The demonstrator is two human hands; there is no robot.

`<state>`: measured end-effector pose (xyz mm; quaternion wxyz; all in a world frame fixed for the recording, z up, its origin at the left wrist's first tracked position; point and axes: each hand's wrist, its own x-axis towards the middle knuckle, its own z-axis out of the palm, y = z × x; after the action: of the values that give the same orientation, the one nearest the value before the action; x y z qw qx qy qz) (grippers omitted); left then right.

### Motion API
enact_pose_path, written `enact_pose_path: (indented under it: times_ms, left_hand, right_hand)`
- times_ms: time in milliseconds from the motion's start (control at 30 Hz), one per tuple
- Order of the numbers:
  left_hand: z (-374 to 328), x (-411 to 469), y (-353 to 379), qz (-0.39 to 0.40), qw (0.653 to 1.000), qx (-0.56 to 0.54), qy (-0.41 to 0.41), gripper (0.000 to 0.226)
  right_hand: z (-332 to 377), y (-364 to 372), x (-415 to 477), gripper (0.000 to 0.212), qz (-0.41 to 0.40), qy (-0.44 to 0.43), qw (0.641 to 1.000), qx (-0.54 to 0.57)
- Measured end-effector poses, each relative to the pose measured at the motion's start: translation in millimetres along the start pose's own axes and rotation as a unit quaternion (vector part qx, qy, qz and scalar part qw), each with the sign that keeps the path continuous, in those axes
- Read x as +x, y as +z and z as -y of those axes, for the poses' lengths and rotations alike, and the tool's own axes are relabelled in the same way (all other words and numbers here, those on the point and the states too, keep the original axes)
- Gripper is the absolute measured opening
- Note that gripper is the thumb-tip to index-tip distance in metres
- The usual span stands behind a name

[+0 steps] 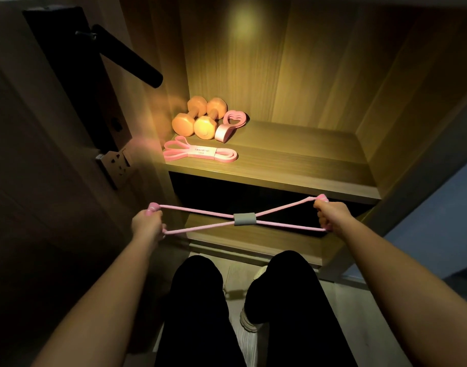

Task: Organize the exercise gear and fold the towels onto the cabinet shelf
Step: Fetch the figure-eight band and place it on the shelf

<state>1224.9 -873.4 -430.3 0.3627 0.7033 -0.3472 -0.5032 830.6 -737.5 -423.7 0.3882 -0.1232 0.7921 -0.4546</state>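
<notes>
- Knees in black trousers (195,300) are closest, in front of the cabinet.
- The left hand (146,222) and right hand (330,215) each curl round one end of a pink figure-eight stretch band (244,219), held taut below the lit shelf (293,165).
- On the shelf's left side lie two orange dumbbells (198,120), a pink heart-shaped trainer (228,125) just beside them, and a labelled pink loop (200,152) nearer the front edge.

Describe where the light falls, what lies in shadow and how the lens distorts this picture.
Head view: warm light pools on the cabinet shelf and glares on the orange dumbbells; head view: the door handle sinks into deep shadow; head view: the wide-angle lens splays the cabinet side wall; the figure-eight resistance band, gripped by the left hand and right hand, looks dim but sharp.
</notes>
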Motion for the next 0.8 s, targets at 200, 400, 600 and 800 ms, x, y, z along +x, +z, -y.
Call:
enact_pose_path:
  times_ms: [200,400,600,800]
  left_hand:
    - [-11.2,4.8,14.8,0.067,0.976,-0.176,-0.112,0.010]
    - [-19.2,9.6,9.8,0.107,0.979,-0.114,-0.129,0.016]
    - [-15.8,6.1,7.1,0.099,0.991,-0.040,-0.076,0.011]
    - [-15.6,-19.0,28.5,0.117,0.992,-0.040,-0.033,0.011]
  right_hand:
    - [0.2,-27.7,6.1,0.016,0.008,-0.014,0.999,-0.050]
    - [5.0,-58.5,6.9,0.011,-0.035,-0.015,0.998,-0.050]
    - [4.9,-61.3,-1.5,0.009,-0.031,0.009,0.999,-0.024]
    - [8.5,-2.7,-16.4,0.014,0.015,0.016,0.999,0.049]
